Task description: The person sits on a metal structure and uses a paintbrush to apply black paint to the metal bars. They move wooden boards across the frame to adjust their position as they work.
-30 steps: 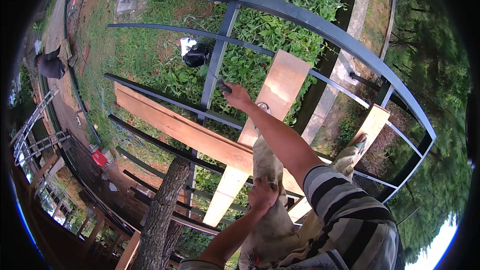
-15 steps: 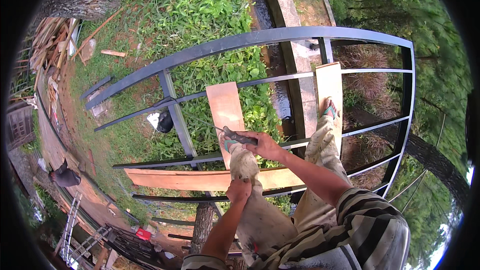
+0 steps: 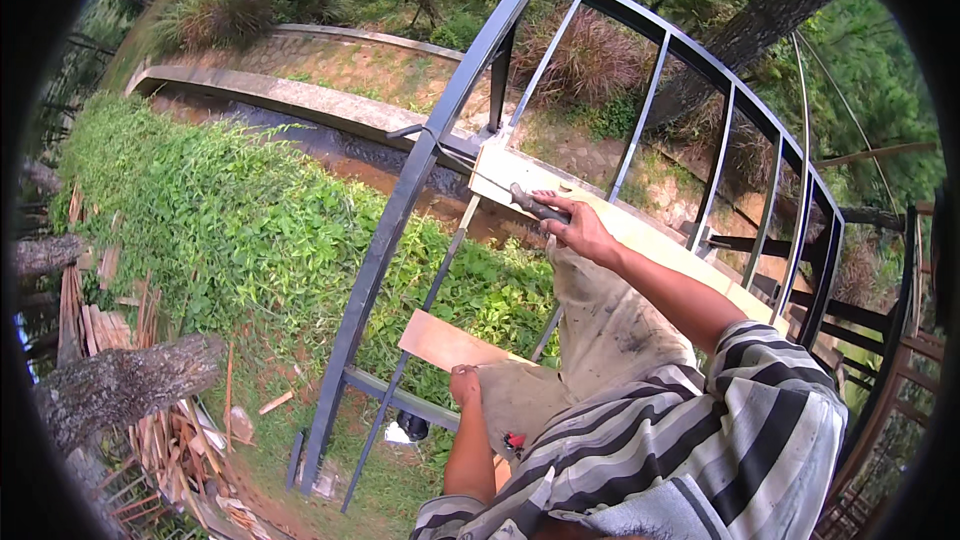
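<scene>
My right hand (image 3: 580, 227) is closed round the dark handle of a long hand tool (image 3: 537, 204). Its narrow blade shows nearly edge-on, pointing up and left over the end of a pale plank (image 3: 640, 230); whether it touches the wood I cannot tell, nor the blade's exact kind. That plank lies across the bars of a dark metal frame (image 3: 385, 225). My left hand (image 3: 465, 387) rests at my bent left knee with the fingers curled, and no object shows in it. Beside it, a second, browner plank (image 3: 450, 342) lies across the frame, partly hidden by my leg.
Below the frame run leafy plants (image 3: 270, 210) and a water channel with a concrete wall (image 3: 290, 95). A tree trunk (image 3: 140, 385) and a heap of scrap wood (image 3: 180, 455) stand at lower left. Open gaps separate the frame's bars. Another trunk (image 3: 740, 40) leans at upper right.
My view has swung toward the right, turning the frame in the picture. My right hand and the tool are now over the right-hand plank's end. The left hand stays at the knee.
</scene>
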`<state>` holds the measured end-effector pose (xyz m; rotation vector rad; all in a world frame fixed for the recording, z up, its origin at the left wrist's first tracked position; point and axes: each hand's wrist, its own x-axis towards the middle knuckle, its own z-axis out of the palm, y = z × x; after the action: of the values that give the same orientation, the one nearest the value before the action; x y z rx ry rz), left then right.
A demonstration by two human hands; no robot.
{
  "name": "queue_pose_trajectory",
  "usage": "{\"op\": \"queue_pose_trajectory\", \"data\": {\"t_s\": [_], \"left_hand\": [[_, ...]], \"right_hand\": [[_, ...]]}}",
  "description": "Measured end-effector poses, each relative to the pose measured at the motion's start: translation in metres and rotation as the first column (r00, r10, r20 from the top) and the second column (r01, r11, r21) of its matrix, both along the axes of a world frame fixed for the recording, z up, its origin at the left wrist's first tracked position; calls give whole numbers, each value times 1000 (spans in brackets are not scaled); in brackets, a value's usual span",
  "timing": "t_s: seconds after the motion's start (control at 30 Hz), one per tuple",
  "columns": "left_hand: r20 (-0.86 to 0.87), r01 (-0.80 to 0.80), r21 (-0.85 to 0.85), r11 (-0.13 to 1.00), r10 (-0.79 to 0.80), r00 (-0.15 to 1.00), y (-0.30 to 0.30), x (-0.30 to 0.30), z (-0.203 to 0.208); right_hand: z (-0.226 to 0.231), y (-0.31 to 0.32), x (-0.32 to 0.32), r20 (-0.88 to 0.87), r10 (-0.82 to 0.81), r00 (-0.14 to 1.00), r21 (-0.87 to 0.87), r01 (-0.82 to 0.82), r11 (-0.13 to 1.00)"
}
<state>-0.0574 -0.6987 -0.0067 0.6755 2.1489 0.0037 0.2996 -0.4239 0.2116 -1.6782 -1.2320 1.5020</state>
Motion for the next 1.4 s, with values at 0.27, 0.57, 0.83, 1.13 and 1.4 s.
{"op": "queue_pose_trajectory", "data": {"t_s": [0.27,0.57,0.83,1.13,1.4], "left_hand": [[417,-331,7,944,298,859,17,-75,76],[289,-363,-19,932,352,890,-63,-174,120],[353,-332,-122,935,354,866,-37,-140,145],[337,92,128,988,-130,932,299,145,209],[294,309,341,888,-412,862,401,316,278]], "right_hand": [[55,-85,84,-270,-605,749,-2,627,779],[33,-121,176,-266,-834,483,-77,852,518],[-8,-78,244,-365,-859,358,-310,824,475],[-10,-33,350,-390,-867,311,-446,760,473],[13,47,424,-405,-847,343,-468,719,515]]}}
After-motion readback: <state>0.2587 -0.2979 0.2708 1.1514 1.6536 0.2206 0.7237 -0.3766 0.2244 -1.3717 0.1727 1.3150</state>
